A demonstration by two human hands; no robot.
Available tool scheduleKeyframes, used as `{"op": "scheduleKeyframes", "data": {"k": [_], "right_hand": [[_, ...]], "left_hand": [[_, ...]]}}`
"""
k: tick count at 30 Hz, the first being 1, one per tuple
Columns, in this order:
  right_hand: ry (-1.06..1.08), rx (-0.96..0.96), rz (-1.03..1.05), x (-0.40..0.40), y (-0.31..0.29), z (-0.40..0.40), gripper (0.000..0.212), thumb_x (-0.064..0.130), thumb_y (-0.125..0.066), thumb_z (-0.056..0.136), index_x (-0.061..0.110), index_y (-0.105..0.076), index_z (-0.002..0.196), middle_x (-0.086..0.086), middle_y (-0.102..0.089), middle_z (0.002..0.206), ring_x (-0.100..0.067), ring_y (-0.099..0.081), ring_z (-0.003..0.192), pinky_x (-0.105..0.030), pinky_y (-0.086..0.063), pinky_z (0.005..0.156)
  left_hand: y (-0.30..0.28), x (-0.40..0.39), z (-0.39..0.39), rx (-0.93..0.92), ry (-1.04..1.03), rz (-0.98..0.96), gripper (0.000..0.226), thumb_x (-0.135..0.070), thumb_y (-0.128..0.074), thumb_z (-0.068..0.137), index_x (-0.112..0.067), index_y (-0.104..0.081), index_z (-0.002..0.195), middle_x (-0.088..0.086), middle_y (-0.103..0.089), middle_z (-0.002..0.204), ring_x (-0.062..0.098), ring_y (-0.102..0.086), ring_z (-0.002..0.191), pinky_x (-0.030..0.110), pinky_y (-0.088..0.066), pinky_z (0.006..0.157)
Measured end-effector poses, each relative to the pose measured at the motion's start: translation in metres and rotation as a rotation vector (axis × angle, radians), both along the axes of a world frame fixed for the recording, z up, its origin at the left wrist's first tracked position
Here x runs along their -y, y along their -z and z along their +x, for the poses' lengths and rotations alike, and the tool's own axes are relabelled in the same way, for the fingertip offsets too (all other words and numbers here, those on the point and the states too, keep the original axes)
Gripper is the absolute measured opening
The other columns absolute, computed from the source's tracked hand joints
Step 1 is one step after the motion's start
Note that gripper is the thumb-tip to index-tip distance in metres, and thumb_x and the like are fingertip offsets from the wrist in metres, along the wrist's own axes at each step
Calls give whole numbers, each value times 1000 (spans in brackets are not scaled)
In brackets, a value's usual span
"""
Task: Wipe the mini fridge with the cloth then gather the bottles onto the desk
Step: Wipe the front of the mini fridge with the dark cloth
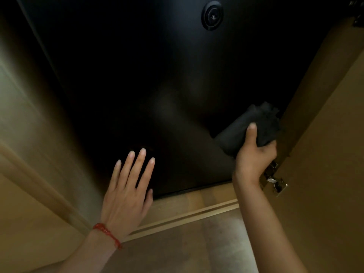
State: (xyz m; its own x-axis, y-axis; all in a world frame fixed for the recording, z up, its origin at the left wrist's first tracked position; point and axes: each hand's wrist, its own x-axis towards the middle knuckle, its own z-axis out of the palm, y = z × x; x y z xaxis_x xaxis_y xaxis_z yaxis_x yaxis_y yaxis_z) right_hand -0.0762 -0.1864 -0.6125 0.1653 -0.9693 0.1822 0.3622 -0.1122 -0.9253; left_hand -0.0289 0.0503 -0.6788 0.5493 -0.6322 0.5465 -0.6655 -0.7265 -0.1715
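The black mini fridge (157,79) fills the upper middle of the view, its door shut, with a round lock (212,15) near the top. My right hand (255,154) grips a bunched dark cloth (246,127) pressed against the fridge door's lower right corner. My left hand (128,190) lies flat with fingers spread on the door's lower left part; a red string bracelet is on that wrist. No bottles are in view.
The fridge sits inside a wooden cabinet. A wooden side panel (39,134) stands at the left. The open cabinet door (325,144) is at the right, with a metal hinge (273,180) just below my right hand. A wooden sill (187,213) and carpeted floor (197,249) lie below.
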Motion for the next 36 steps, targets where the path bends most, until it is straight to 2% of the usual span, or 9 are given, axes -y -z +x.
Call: {"op": "scheduleKeyframes", "data": {"k": [2,7,11,15,20,23,26,29,36], "right_hand": [[-1,21,-32,1,-7,0,41,19,-59,88,3,-50,124,-3,-59,118,-8,-56,109,-11,-46,90],[-42,-37,-119,-10,17,-3,47,18,-57,89,4,-43,131,4,-52,122,-2,-49,114,-4,-38,91],[-178,-129,-96,-37,62,-8,43,15,-56,88,10,-43,129,9,-50,118,4,-48,108,4,-35,81],[-250,-221,-72,-50,88,-11,45,19,-56,88,9,-42,129,2,-53,117,-7,-49,111,-2,-37,84],[-305,-227,-42,-47,78,-20,39,18,-60,86,10,-49,123,2,-57,111,-9,-54,105,-22,-43,90],[-389,-224,-4,-44,73,-30,28,15,-63,84,24,-54,109,16,-58,102,1,-55,97,-28,-45,92],[-454,-271,18,-42,72,-43,25,14,-67,81,33,-56,93,16,-60,97,-3,-58,95,-31,-48,88],[-491,-342,35,-44,77,-62,23,15,-68,79,35,-57,84,13,-63,91,-7,-61,91,-30,-52,79],[-448,-525,194,-49,101,-113,17,20,-67,80,32,-56,82,10,-63,85,-11,-62,82,-22,-53,64]], "left_hand": [[-1,-1,0,-5,2,5,64,-30,-35,86,-9,-18,143,16,-16,151,28,-3,143,47,-10,114],[-3,-3,0,-13,1,0,65,-30,-36,86,-7,-18,143,17,-18,150,29,-9,142,46,-12,115],[-9,-9,-2,-26,-6,-40,64,-29,-37,86,-6,-20,143,18,-19,149,32,-15,140,47,-14,114],[-13,-12,-8,-51,10,-42,64,-29,-38,85,-6,-21,143,19,-19,149,33,-15,140,46,-14,114],[-15,-15,-21,-134,29,-64,64,-30,-37,86,-5,-22,142,20,-23,149,32,-18,139,44,-15,113],[-10,-14,-28,-197,52,-47,64,-33,-37,86,-5,-23,142,18,-28,147,29,-21,138,43,-17,111],[-3,-12,-34,-251,67,-38,63,-35,-37,85,-7,-27,140,17,-34,145,28,-24,137,40,-16,111],[7,-6,-44,-314,71,-66,60,-37,-38,85,-7,-32,137,18,-39,142,27,-26,134,38,-15,111],[45,4,-81,-461,74,26,57,-46,-16,95,-9,-32,135,17,-44,140,26,-29,132,47,-33,106]]}}
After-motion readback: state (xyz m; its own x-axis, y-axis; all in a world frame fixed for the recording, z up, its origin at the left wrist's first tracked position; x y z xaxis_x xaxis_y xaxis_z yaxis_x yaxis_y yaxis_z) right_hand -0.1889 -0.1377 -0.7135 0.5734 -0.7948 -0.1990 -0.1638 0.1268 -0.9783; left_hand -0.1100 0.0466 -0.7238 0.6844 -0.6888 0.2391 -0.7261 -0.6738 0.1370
